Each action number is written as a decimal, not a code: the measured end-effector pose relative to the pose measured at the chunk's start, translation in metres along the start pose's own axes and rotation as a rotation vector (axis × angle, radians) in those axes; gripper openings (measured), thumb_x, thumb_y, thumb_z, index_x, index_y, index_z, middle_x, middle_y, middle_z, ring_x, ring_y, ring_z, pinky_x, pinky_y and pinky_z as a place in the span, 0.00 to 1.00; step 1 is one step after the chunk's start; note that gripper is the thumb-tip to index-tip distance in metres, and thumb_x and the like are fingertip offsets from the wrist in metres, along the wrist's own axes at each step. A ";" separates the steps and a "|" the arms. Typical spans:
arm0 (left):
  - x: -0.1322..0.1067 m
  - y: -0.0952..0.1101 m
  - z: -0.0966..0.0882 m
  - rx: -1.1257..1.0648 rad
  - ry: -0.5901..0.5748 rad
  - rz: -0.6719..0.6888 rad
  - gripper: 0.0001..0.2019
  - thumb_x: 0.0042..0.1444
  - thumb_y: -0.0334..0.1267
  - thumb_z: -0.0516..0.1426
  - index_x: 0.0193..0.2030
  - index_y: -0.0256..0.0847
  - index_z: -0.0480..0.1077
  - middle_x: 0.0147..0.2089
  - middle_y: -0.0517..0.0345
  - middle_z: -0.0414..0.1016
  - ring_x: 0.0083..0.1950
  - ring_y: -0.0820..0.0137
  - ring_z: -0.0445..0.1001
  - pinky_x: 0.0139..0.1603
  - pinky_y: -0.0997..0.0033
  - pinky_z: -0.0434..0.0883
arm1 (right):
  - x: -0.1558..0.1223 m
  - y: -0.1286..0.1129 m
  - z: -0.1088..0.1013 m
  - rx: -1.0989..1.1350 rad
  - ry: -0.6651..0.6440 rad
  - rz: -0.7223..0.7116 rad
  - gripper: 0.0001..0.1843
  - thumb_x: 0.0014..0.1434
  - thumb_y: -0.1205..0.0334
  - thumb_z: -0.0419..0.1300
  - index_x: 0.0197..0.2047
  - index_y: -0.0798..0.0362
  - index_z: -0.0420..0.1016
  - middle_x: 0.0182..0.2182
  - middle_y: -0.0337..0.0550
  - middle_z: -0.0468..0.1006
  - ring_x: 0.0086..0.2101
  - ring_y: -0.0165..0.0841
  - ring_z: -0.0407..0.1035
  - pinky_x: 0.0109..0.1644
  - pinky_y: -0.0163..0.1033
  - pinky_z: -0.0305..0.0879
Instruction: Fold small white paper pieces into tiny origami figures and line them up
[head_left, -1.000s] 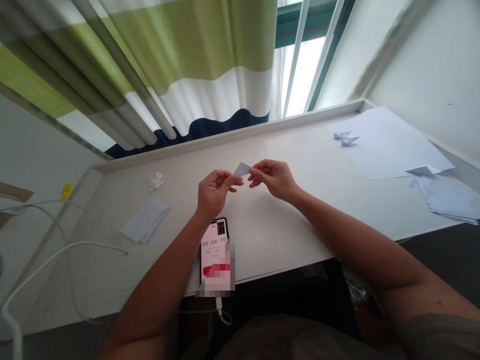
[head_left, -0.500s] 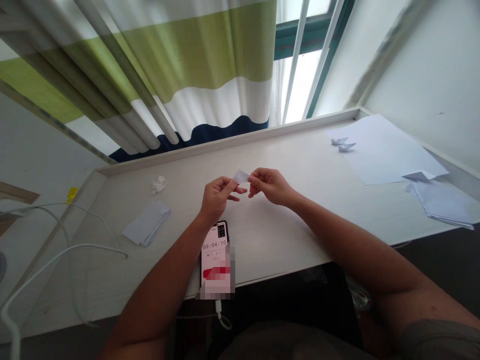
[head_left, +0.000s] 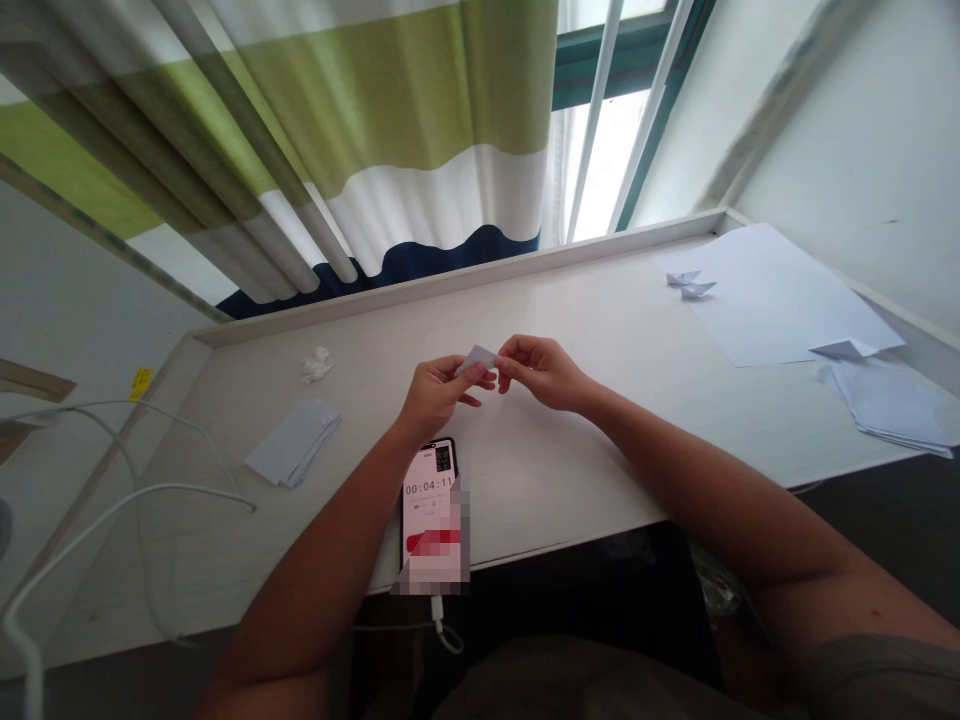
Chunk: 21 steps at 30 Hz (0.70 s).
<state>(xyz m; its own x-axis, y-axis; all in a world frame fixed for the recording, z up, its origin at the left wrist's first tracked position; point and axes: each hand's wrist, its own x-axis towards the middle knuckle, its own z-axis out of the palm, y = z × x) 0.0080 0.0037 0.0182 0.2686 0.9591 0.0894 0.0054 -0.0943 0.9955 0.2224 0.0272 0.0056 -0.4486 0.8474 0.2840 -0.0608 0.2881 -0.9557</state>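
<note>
Over the middle of the white desk [head_left: 540, 470], I hold a small folded piece of white paper [head_left: 478, 355] between both hands. My left hand [head_left: 439, 390] pinches it from the left, thumb on top and fingers beneath. With thumb and index finger, my right hand [head_left: 541, 370] grips the paper's right corner. The underside of the paper is hidden by my fingers. Below my left wrist lies a phone [head_left: 429, 500] with a running timer on its screen and a cable plugged into its lower end.
Two small folded paper boats [head_left: 697, 290] rest by a large white sheet [head_left: 795, 300] at the right. Another paper stack [head_left: 889, 405] lies nearer. On the left are folded papers [head_left: 294, 442], a crumpled paper [head_left: 316, 366] and white cables [head_left: 172, 492]. A curtain [head_left: 420, 110] hangs behind.
My left thumb has slid further over the folded paper, and the paper has shifted slightly left. The right hand stays at its corner. The head view has moved a little.
</note>
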 end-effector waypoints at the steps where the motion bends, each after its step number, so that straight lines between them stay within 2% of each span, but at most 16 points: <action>1: 0.000 0.000 0.000 0.001 0.004 -0.003 0.21 0.58 0.57 0.72 0.44 0.40 0.85 0.42 0.45 0.89 0.43 0.58 0.89 0.31 0.68 0.83 | 0.000 -0.001 0.000 -0.017 0.009 -0.007 0.27 0.65 0.35 0.70 0.39 0.53 0.76 0.29 0.41 0.82 0.30 0.33 0.80 0.39 0.41 0.77; 6: -0.001 -0.002 0.001 0.052 0.093 0.017 0.21 0.57 0.58 0.72 0.42 0.39 0.85 0.38 0.48 0.88 0.41 0.60 0.88 0.34 0.67 0.83 | -0.002 -0.004 0.002 -0.078 0.040 -0.021 0.25 0.63 0.38 0.73 0.40 0.54 0.79 0.33 0.42 0.84 0.30 0.33 0.80 0.37 0.41 0.77; 9: -0.003 0.001 0.002 0.060 0.114 0.014 0.22 0.58 0.59 0.72 0.43 0.39 0.85 0.41 0.48 0.89 0.43 0.60 0.89 0.39 0.65 0.84 | -0.003 -0.005 0.003 -0.074 0.060 -0.029 0.25 0.63 0.38 0.72 0.39 0.54 0.81 0.32 0.43 0.85 0.30 0.34 0.80 0.37 0.41 0.76; 16: -0.005 0.009 0.003 -0.024 -0.021 -0.108 0.27 0.60 0.64 0.68 0.48 0.38 0.84 0.46 0.44 0.89 0.48 0.53 0.89 0.40 0.60 0.85 | -0.002 -0.007 0.002 0.074 0.052 -0.001 0.27 0.63 0.35 0.72 0.35 0.53 0.78 0.27 0.41 0.84 0.29 0.33 0.79 0.37 0.41 0.76; 21: -0.004 0.005 0.003 0.015 -0.070 -0.077 0.28 0.64 0.64 0.65 0.47 0.38 0.84 0.45 0.43 0.89 0.47 0.55 0.89 0.44 0.59 0.84 | -0.002 -0.011 0.000 0.090 0.060 0.023 0.27 0.63 0.35 0.71 0.34 0.52 0.78 0.25 0.41 0.84 0.28 0.34 0.78 0.38 0.42 0.75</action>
<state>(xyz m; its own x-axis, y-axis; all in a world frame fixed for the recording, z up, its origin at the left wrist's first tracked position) 0.0095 -0.0007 0.0224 0.3337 0.9426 0.0095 0.0426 -0.0251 0.9988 0.2237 0.0224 0.0152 -0.3970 0.8792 0.2634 -0.1317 0.2295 -0.9644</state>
